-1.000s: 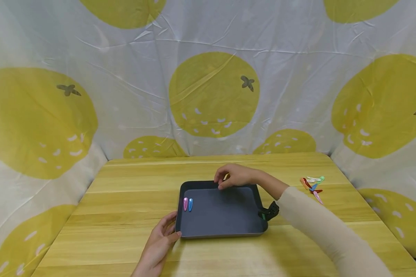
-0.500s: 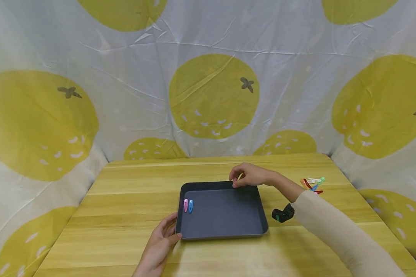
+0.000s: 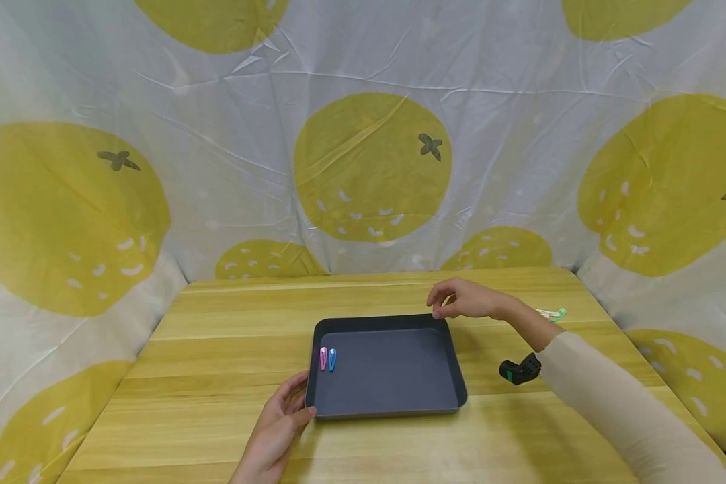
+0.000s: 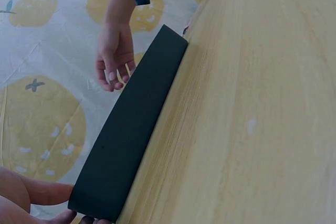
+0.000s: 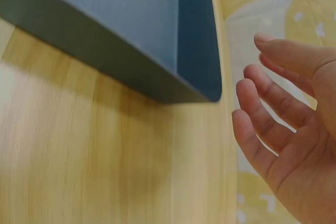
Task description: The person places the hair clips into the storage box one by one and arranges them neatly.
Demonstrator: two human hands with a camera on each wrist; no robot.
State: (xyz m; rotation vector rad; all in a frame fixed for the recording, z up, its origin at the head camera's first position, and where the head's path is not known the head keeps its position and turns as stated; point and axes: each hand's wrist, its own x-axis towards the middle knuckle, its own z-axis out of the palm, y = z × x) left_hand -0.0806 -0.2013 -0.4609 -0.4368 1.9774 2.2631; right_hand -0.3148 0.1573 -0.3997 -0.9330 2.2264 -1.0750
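A dark grey rectangular baking tray (image 3: 393,376) lies on the wooden table. Inside it, near the left wall, a pink hair clip (image 3: 323,358) and a blue hair clip (image 3: 333,359) lie side by side. My left hand (image 3: 276,427) grips the tray's near left corner, thumb on the rim; the left wrist view shows fingers (image 4: 50,192) pinching that corner. Above the tray's far right corner is my right hand (image 3: 462,298), its fingers loosely bent and holding nothing. The right wrist view shows that hand's palm and fingers (image 5: 286,111) beside the tray corner.
Beyond the right forearm, green and white hair clips (image 3: 558,314) show on the table (image 3: 230,336); the sleeve and arm hide what lies nearer. A black wrist device (image 3: 520,369) sits by the right sleeve. A lemon-print curtain (image 3: 496,154) encloses the table's back and sides.
My right hand has moved right from over the tray's far edge to its far right corner, its arm now covering most of the clip pile. The left hand and tray stay put.
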